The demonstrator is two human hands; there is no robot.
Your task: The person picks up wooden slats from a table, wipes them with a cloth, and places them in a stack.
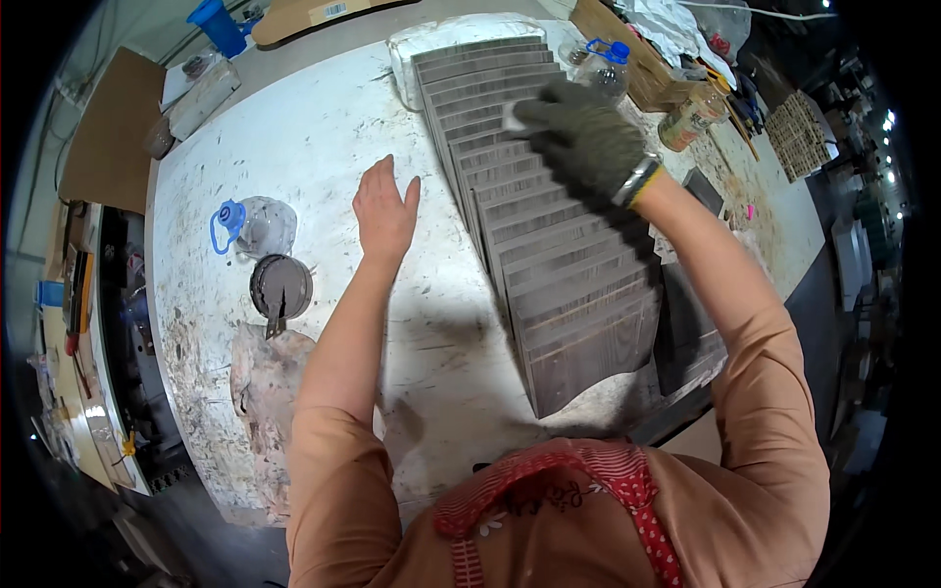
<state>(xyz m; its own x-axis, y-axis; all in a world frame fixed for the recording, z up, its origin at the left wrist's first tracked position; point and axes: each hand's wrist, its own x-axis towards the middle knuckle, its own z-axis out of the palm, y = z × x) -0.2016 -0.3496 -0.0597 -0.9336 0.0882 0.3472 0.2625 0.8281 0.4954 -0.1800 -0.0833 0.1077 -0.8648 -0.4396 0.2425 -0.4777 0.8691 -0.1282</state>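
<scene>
Grey wood-grain boards (pixel 588 338) lie overlapped like stairs in a long stack running away from me. Over its far part is my right hand (pixel 588 137) in a dark work glove, its fingers closed on a small whitish block (pixel 512 118). I cannot tell what the block is made of. My bare left hand (pixel 385 211) is beside the stack's left edge, over the white table (pixel 431 333), fingers stretched out and nothing in them. To its left stands an open round tin of grey paste (pixel 281 284) with a spatula (pixel 275 323) in it.
A clear jug with a blue cap (pixel 265 225) stands behind the tin, a stained cloth (pixel 265 392) in front. Past the stack are another blue-capped bottle (pixel 606 71), a labelled bottle (pixel 691 118), and a wicker basket (pixel 796 137). A cardboard sheet (pixel 113 132) stands at the left.
</scene>
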